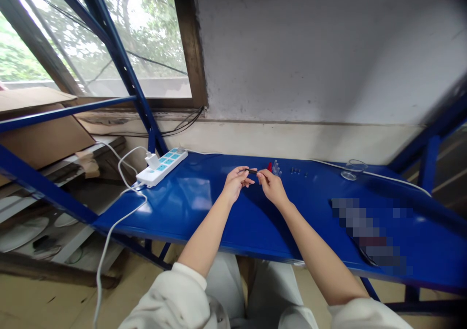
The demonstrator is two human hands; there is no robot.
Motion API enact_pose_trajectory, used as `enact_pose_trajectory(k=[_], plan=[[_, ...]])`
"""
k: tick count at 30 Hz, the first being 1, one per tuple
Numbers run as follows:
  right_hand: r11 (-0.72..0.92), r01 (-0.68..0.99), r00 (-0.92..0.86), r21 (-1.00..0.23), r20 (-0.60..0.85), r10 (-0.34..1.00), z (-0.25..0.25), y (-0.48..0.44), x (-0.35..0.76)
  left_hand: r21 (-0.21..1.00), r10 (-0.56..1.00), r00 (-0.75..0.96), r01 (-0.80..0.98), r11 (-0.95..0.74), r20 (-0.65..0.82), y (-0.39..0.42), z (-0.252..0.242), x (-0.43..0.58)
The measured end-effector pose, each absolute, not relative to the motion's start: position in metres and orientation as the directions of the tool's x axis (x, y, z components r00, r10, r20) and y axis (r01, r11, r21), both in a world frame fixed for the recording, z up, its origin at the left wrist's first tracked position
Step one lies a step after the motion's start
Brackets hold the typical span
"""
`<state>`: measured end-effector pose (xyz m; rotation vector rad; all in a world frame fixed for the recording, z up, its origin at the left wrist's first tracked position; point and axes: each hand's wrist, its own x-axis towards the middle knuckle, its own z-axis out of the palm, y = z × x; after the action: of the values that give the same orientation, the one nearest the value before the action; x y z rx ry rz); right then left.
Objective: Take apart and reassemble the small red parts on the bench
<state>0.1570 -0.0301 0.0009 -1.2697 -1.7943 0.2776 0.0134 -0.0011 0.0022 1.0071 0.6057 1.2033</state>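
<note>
A thin black rod-shaped piece (251, 171) lies level between my two hands, above the blue table (233, 217). My left hand (235, 182) pinches its left end, with the lower fingers partly spread. At the other end, the fingertips of my right hand (270, 184) are closed on it. The piece is too small for me to tell its exact kind. Just behind my right hand are a small red item (270, 166) and several clear slender plastic pieces (276, 168), partly hidden by the hand. Several tiny dark parts (295, 171) lie farther right on the table.
A white power strip (162, 167) with a plug and white cable sits at the table's left end. Toward the right back stands a clear cup (350, 173) near a white cable. A blurred-out dark flat object (365, 232) lies at front right. Blue frame posts (144, 110) rise at the sides.
</note>
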Motion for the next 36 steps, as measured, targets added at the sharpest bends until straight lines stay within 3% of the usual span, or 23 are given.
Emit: enact_pose_trajectory(k=[5,11,19,26,31,36], plan=[[0.477,0.623,-0.063,-0.619,0.569,0.82,0.003,-0.031,0.159,0.864,0.958,0.263,-0.503,0.037,0.112,0.002,0.002,0.01],[0.467,0.5,0.039,-0.73,0.557,0.829,0.005,-0.03,0.169,0.847,0.994,0.089,-0.532,-0.012,0.07,0.013,-0.001,-0.002],[0.436,0.318,0.078,-0.842,0.482,0.873,0.001,-0.026,0.162,0.928,0.981,0.187,-0.373,0.016,0.059,0.006,-0.001,0.005],[0.36,0.37,-0.03,-0.857,0.376,0.926,-0.004,-0.025,0.159,0.931,0.98,0.195,-0.364,0.026,0.049,0.005,-0.006,0.012],[0.28,0.474,-0.194,-0.835,0.212,0.958,-0.001,-0.024,0.169,0.971,0.972,0.216,-0.236,-0.037,0.09,0.004,-0.012,0.018],[0.042,0.639,-0.09,-0.768,-0.02,0.996,0.004,-0.025,0.2,0.98,0.961,0.196,-0.068,-0.187,0.197,0.002,-0.023,0.031]])
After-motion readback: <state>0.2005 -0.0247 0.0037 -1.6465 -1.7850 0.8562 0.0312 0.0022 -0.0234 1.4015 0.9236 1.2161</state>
